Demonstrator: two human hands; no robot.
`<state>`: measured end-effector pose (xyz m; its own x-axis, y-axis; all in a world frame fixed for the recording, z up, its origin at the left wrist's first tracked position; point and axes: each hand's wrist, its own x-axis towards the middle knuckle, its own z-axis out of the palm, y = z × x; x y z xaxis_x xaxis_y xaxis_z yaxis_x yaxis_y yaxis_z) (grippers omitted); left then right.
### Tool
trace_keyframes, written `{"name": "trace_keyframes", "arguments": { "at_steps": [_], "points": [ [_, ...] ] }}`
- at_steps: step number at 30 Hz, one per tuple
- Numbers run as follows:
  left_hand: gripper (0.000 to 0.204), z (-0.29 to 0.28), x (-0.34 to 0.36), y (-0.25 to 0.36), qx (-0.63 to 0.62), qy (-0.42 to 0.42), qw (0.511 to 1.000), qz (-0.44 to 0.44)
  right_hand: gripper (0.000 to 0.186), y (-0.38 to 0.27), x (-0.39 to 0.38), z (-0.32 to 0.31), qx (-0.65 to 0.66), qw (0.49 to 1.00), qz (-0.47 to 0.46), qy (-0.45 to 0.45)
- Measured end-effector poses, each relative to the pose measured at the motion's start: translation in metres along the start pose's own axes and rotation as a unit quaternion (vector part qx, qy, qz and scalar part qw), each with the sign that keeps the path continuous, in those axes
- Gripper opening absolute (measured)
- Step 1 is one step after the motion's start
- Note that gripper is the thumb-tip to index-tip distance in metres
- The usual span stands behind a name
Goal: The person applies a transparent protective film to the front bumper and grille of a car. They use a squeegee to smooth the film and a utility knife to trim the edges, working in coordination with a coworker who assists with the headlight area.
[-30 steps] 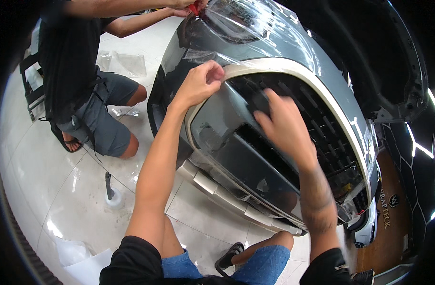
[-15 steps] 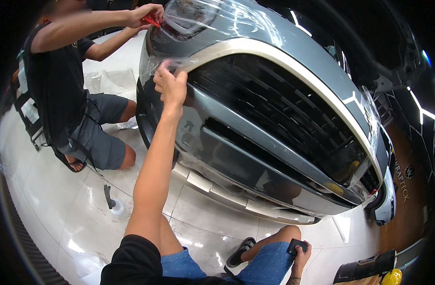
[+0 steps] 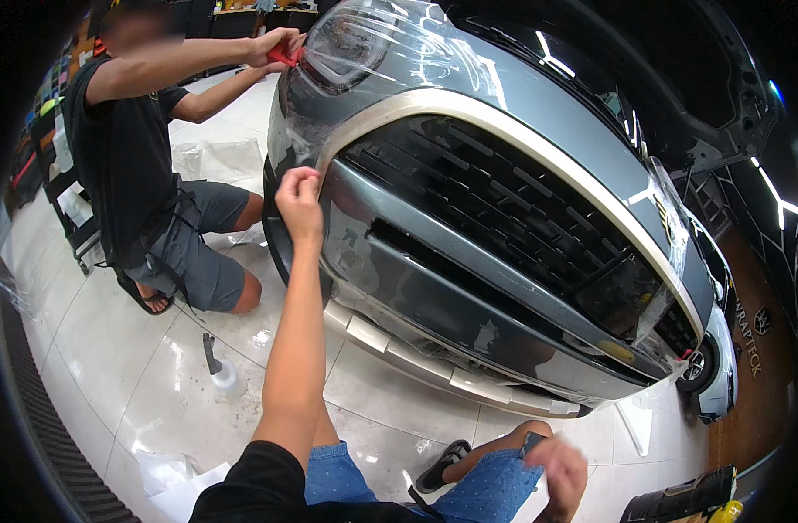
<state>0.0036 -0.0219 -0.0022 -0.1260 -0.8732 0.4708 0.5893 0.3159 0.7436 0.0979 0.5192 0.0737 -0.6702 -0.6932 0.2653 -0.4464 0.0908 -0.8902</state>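
My left hand (image 3: 300, 205) is raised at the front corner of a dark grey car bumper (image 3: 451, 257). Its fingers are pinched together on the edge of clear film (image 3: 305, 152), which covers that corner. Low on the right, above my knee, my right hand (image 3: 563, 478) is smeared by motion. It grips a small dark flat squeegee (image 3: 532, 444), partly hidden by the fingers. Between the two hands lies the black grille (image 3: 504, 200), bordered by a pale trim band (image 3: 451, 100).
A co-worker (image 3: 120, 157) kneels at the left, pressing a red squeegee (image 3: 286, 57) near the film-covered headlight (image 3: 351, 44). A spray bottle (image 3: 225, 376) stands on the tiled floor (image 3: 102, 349). White sheets (image 3: 177, 484) lie at lower left; a black container (image 3: 678, 497) stands at lower right.
My left hand has moved down, its fingers closing into a tighter pinch. My right hand has lifted slightly and turned with the squeegee. The view has shifted a little.
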Motion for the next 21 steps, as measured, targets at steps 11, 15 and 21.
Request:
{"name": "trace_keyframes", "arguments": {
  "at_steps": [11,15,21],
  "points": [
    [0.038,0.038,-0.027,0.031,0.262,0.017,0.943,0.207,0.016,-0.091,0.063,0.079,-0.079,0.794,-0.209,-0.565],
    [0.037,0.034,-0.026,0.029,0.257,0.019,0.947,0.191,0.019,-0.112,0.074,0.070,-0.293,0.760,-0.257,-0.520],
    [0.033,0.022,-0.016,0.028,0.094,-0.028,0.993,0.066,0.024,-0.145,0.127,-0.024,-0.144,0.798,-0.274,-0.517]
  ]
}}
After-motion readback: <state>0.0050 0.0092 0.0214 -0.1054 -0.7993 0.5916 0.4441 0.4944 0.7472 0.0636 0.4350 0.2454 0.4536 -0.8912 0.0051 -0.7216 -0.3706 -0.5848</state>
